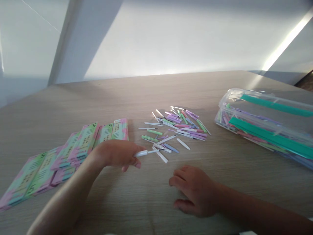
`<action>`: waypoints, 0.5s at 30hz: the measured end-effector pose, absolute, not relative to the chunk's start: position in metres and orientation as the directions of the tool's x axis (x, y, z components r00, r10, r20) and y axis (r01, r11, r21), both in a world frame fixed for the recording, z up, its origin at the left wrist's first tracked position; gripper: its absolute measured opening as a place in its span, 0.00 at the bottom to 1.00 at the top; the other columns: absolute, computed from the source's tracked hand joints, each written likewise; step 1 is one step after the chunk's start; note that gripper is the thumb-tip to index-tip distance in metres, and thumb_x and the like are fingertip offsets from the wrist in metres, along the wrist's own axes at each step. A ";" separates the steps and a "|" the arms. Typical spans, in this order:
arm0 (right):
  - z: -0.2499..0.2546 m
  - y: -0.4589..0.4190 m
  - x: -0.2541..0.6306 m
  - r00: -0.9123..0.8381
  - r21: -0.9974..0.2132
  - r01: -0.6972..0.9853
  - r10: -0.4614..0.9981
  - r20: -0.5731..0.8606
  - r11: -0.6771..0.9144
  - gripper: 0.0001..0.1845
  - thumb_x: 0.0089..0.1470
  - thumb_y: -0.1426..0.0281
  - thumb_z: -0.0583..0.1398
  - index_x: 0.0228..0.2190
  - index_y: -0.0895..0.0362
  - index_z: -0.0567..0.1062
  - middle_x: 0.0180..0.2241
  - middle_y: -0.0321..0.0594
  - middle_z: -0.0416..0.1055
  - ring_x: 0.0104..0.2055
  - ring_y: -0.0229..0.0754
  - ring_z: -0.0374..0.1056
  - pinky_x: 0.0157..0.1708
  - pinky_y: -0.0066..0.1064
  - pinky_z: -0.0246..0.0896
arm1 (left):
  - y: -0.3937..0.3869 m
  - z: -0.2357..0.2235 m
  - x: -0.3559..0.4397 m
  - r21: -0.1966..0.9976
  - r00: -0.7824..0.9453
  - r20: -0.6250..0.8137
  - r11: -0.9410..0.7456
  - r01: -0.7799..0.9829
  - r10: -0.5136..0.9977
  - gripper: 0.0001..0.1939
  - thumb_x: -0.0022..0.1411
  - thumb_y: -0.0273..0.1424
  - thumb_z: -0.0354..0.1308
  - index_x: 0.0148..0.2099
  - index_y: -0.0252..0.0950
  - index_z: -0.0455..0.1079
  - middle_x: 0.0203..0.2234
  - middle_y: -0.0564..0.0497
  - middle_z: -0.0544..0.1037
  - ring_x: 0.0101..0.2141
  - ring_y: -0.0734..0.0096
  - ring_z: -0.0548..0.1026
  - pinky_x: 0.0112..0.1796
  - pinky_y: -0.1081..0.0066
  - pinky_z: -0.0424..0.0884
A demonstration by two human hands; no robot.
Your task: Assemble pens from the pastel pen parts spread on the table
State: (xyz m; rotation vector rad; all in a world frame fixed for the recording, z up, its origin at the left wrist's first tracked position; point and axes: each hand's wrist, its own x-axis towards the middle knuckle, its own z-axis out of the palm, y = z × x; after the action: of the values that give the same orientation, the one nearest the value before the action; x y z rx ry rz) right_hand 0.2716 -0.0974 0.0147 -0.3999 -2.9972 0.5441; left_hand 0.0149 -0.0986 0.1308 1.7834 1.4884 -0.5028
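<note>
My left hand (119, 155) is closed on a slim white pen-like stick (142, 153), whose thin shaft and dark tip point right toward the loose pile. Low over the table, my right hand (192, 191) has its fingers loosely bent, with the thumb apart and nothing held. Beyond both hands lies a scattered pile of slim sticks (173, 119) in white, purple, green, pink and blue, some with thin shafts and dark tips. A separate white tapered piece (183, 144) rests at the pile's near right side. Their exact kind is too small to tell.
Stacks of flat pastel packets (84, 142) marked with a 5 lie on the left, partly behind my left forearm. A clear plastic case (256, 130) with teal strips, full of similar coloured sticks, stands on the right. The wood-grain table (137, 94) meets a pale wall behind.
</note>
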 end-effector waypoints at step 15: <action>0.020 -0.127 0.274 -0.999 -0.166 -0.030 -0.025 0.033 0.986 0.05 0.56 0.67 0.55 0.31 0.55 0.67 0.26 0.34 0.69 0.24 0.39 0.60 0.25 0.33 0.47 | -0.101 0.128 0.022 0.267 0.226 -0.724 -0.037 0.963 0.652 0.16 0.53 0.29 0.51 0.46 0.40 0.69 0.17 0.56 0.74 0.24 0.67 0.73 0.28 0.73 0.63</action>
State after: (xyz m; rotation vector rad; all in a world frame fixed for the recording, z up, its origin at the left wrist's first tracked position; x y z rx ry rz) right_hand 0.2742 -0.1266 0.0197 0.0431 -3.0999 0.2592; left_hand 0.0219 -0.1013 0.1284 1.7670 1.5020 -0.5359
